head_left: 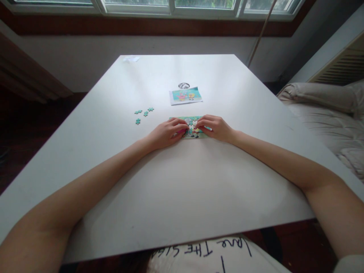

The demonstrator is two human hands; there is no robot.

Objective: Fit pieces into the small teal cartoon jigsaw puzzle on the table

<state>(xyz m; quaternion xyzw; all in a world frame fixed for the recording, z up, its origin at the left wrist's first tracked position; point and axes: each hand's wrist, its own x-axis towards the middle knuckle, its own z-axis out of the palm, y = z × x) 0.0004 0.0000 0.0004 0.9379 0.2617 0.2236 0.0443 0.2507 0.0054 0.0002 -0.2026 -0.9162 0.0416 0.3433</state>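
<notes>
Both of your hands rest on the small jigsaw puzzle (191, 129) at the centre of the frame. Your left hand (167, 133) lies curled over its left end, fingertips pressed down on the pieces near the middle; your right hand (216, 128) mirrors it on the right end, fingers bent and tips touching the puzzle just beside those of the left. Whether either hand pinches a loose piece you cannot tell from this view — the fingertips cover the spot.

Much of the puzzle looks assembled: a joined rectangular slab shows between and under your hands, with a teal border along its upper edge. Some gaps or ragged spots seem to remain along its lower edge, though the detail is too small to be sure.

Left of centre, well apart from the puzzle, four loose teal pieces (143, 113) lie on the white table (182, 189) — judged from that, at least these are still to be placed. Above the puzzle sits the reference picture (185, 95), and just beyond it a small round object (183, 85).
</notes>
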